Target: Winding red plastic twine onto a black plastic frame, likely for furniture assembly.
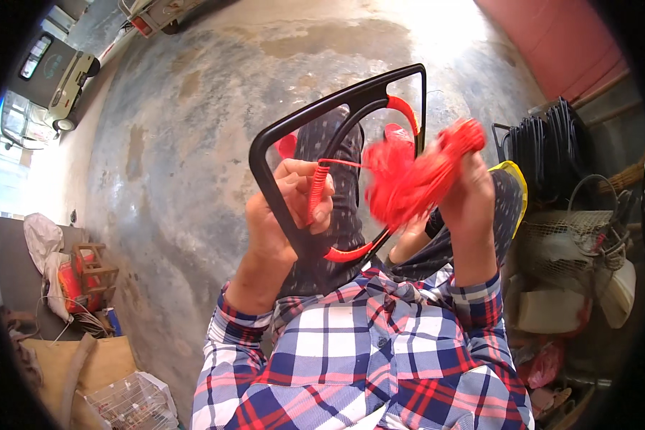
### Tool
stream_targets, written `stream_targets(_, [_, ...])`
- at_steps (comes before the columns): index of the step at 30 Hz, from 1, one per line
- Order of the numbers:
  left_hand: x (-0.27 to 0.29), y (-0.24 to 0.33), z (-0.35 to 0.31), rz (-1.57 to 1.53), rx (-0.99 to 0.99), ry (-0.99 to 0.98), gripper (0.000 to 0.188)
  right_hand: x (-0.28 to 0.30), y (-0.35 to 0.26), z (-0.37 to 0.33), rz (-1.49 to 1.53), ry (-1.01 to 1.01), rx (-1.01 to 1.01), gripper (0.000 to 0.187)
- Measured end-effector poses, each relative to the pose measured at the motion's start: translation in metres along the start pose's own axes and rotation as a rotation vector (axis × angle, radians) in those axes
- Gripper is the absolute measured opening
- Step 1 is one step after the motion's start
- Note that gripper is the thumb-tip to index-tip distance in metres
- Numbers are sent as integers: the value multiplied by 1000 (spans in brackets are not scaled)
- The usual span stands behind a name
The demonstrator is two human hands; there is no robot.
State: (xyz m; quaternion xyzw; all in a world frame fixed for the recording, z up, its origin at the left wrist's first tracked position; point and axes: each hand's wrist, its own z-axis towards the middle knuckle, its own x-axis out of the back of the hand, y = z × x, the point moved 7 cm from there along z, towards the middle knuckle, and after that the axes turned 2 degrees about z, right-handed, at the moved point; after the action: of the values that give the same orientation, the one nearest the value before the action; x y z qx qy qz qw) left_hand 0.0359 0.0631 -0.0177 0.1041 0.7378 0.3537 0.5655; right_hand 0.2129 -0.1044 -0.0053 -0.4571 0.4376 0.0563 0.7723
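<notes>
A black frame (337, 100) with rounded corners and an inner curved bar stands tilted above my lap. Red cord is wound tightly round parts of the curved bar, at its upper end and lower down. My left hand (269, 218) is closed round the left side of the frame, its fingers on a tight red cord winding (317, 190). From that winding a single strand runs right to a loose bundle of red cord (423, 175). My right hand (474, 190) grips this bundle, which is blurred by motion and hides part of the frame.
Several similar black frames (552, 136) stand together at the right, with a wire mesh basket (562, 236) nearer me. A small vehicle (68, 86) is at the far left. A wooden rack (93, 272) and a wire crate (136, 405) lie at the near left.
</notes>
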Motion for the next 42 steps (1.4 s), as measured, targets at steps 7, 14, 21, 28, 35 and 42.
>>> stream_targets(7, [7, -8, 8, 54, 110, -67, 38, 9, 51, -27, -275, 16, -199, 42])
stream_targets(14, [11, -20, 8, -16, 168, -32, 42, 9, 36, -21, -145, 170, -140, 35])
stream_targets(21, [-9, -17, 1, 59, 233, -165, 40, 18, 55, -11, -681, 90, -144, 33])
stream_targets(28, [-35, -4, -11, 214, 112, -135, 41, 5, 80, 28, -926, 26, -70, 41])
stream_targets(35, [-50, -17, -16, 202, 108, -157, 51, -59, 69, 50, -123, -75, -139, 31])
stream_targets(42, [-60, -27, -11, 208, 82, -124, 65, -82, 56, 35, -244, -622, -74, 46])
